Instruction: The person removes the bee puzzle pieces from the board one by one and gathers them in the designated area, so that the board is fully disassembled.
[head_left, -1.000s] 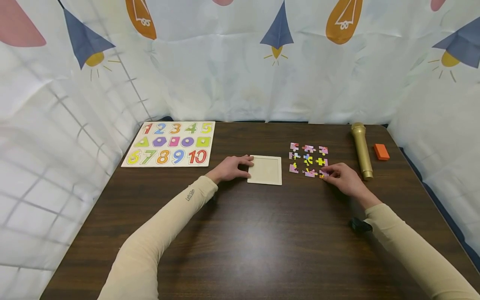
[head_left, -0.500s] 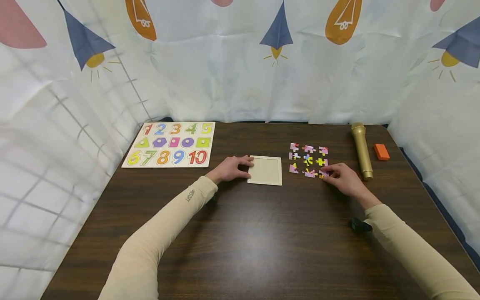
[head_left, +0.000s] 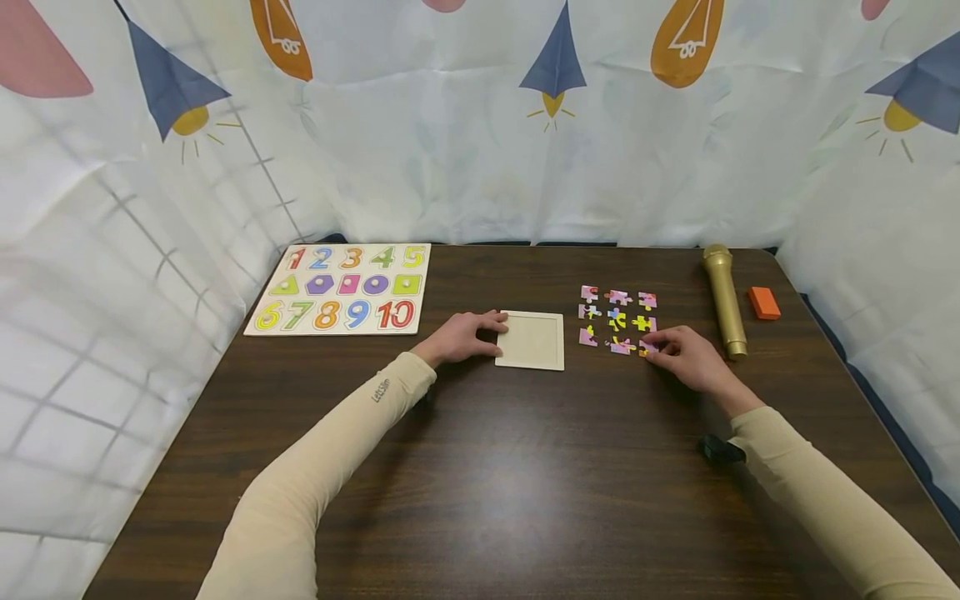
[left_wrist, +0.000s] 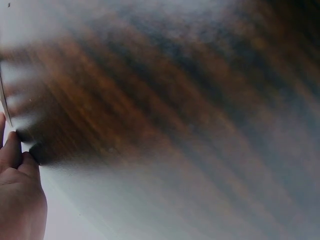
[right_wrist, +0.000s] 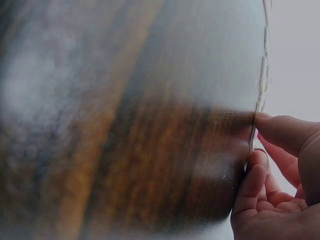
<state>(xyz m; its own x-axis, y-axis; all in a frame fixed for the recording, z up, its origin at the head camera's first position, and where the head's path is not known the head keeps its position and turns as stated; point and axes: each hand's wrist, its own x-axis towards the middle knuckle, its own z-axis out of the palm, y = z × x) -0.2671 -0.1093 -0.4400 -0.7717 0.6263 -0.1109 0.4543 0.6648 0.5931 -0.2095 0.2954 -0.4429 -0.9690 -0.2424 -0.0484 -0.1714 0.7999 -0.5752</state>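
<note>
A square, pale wooden puzzle tray lies flat at mid-table in the head view. My left hand rests at its left side, forefinger on the upper left corner and thumb by the lower left edge. To the tray's right, several pink and yellow jigsaw pieces are laid out in spaced rows. My right hand has thumb and forefinger on either side of the lower right jigsaw piece, which they partly cover. In the right wrist view, the thumb and curled fingers meet the thin edge of the pieces.
A number and shape board lies at the back left. A gold toy microphone lies beyond my right hand, with an orange block beside it. Patterned white curtains enclose the back and sides of the dark wooden table.
</note>
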